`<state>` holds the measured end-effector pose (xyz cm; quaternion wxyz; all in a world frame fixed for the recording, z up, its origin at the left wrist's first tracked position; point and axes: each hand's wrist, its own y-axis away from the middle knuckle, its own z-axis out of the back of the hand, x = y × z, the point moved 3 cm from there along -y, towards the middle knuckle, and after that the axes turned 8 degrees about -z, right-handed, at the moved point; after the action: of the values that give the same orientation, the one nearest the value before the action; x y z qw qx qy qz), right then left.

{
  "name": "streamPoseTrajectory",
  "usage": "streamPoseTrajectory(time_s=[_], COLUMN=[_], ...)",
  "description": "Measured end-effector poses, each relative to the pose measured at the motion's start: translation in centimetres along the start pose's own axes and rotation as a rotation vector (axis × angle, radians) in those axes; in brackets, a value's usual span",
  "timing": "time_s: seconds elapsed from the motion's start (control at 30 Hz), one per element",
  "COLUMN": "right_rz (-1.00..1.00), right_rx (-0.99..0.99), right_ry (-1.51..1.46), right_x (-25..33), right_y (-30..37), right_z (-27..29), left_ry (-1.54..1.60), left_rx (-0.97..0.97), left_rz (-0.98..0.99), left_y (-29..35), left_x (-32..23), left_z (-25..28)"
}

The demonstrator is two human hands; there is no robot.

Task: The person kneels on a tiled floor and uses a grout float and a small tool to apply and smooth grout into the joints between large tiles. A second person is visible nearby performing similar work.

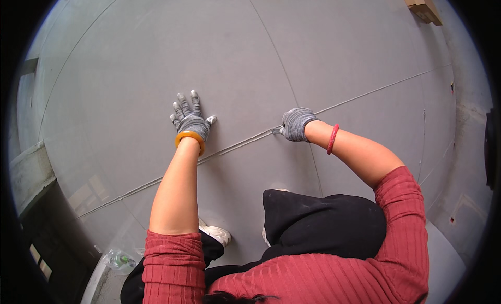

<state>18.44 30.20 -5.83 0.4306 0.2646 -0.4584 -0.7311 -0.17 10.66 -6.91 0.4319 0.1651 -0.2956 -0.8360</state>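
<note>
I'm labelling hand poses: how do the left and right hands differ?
The left hand lies spread on the grey floor; the right hand curls around a small tool. Behind the left hand sits an amber bangle; behind the right hand, a red band. Both wear grey gloves.

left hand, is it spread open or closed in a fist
Spread open: the gloved left hand shows its fingers fanned apart against the grey floor, thumb out to the side.
</note>
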Motion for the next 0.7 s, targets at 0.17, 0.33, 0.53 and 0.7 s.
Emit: streamPoseTrajectory(time_s=[0.17, 0.33, 0.53, 0.7], right_rz=[-0.025, -0.045, -0.091, -0.124], right_rx=[0.029, 0.025, 0.019, 0.021], right_ry=[0.018, -0.006, -0.029, -0.023], right_x=[-0.1, -0.5, -2.0, -3.4], right_y=[0.5, 0.6, 0.6, 0.7], right_z=[0.8, 1.2, 1.1, 1.3], left_ry=[0.001, 0.005, 0.006, 0.005], left_rx=[-0.002, -0.001, 0.014, -0.003], left_rz=[0.002, 0.002, 0.013, 0.004], left_y=[0.0, 0.0, 0.3, 0.5], left_x=[0.1, 0.1, 0.0, 0.1], left_z=[-0.1, 0.0, 0.4, 0.4])
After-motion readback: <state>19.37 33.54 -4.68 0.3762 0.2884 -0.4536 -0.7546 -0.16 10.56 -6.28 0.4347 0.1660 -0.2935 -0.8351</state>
